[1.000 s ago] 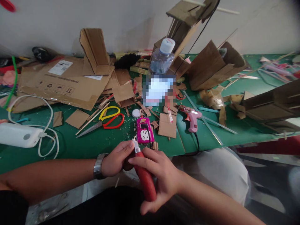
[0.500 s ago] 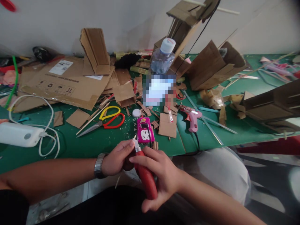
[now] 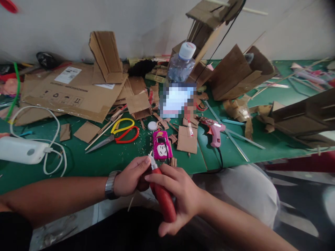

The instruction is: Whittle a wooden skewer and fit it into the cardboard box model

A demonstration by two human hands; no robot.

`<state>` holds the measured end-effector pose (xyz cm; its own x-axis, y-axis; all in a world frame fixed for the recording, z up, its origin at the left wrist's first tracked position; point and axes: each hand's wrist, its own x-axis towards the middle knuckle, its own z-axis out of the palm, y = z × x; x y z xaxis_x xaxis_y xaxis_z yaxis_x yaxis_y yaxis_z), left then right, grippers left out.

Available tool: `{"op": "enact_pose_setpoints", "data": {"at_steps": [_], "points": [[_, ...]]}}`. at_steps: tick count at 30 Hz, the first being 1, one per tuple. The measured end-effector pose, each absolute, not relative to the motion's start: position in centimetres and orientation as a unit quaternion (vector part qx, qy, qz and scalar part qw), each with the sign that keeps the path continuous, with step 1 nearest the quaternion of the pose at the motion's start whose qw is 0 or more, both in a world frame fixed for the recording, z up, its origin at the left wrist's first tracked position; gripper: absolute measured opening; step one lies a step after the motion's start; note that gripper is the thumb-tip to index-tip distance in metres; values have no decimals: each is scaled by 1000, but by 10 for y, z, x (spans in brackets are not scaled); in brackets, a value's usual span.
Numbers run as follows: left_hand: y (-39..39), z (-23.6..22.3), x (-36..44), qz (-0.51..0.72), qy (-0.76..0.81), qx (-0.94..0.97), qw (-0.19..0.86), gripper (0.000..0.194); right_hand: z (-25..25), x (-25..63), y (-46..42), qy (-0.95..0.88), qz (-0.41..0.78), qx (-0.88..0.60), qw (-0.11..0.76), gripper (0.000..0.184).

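The landmark is the magenta socket block [image 3: 162,144] on the green table [image 3: 136,166]; all places are told from it, as the wearer sees it.

Directly nr-side of the block are both hands, close together. The R hand [image 3: 180,193] is wrapped around a red-handled tool [image 3: 164,202], whose metal head points up twd the block; its exact type I can't tell. The L hand [image 3: 132,177], w/ a metal watch [image 3: 110,185] at the wrist, is closed on a thin pale stick [image 3: 131,203]. The L thumb lies against the metal head, w/ a pale tip showing just above; the other L fingers are mostly hidden.

To the left of the block: scissors [image 3: 115,137] w/ 1 yellow & 1 red handle loop; further left, a white device [image 3: 22,150] w/ white cable. Just beyond the block, slightly left, is a round white cap [image 3: 152,126]. Just to the right: a cardb. square [image 3: 187,140]; further right, a pink glue gun [image 3: 215,134]. Well beyond the block stands a clear bottle [image 3: 180,68] w/ white lid, btwn cardb. pcs.
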<state>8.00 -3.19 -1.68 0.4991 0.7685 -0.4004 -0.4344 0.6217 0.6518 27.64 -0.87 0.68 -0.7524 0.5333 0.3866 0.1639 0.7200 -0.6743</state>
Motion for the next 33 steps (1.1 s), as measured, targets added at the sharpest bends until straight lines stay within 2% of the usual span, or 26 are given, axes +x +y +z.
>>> {"op": "enact_pose_setpoints", "data": {"at_steps": [15,25,33], "points": [[-33,-13,81,384,371,238,811,47,8,274,-10,-886,305,-203,284,85],[-32,-9,79,364,362,253,820,48,12,271,-10,-881,298,-199,310,78],[-34,-7,79,351,350,214,842,50,11,273,-9,-885,300,-196,298,78]]}}
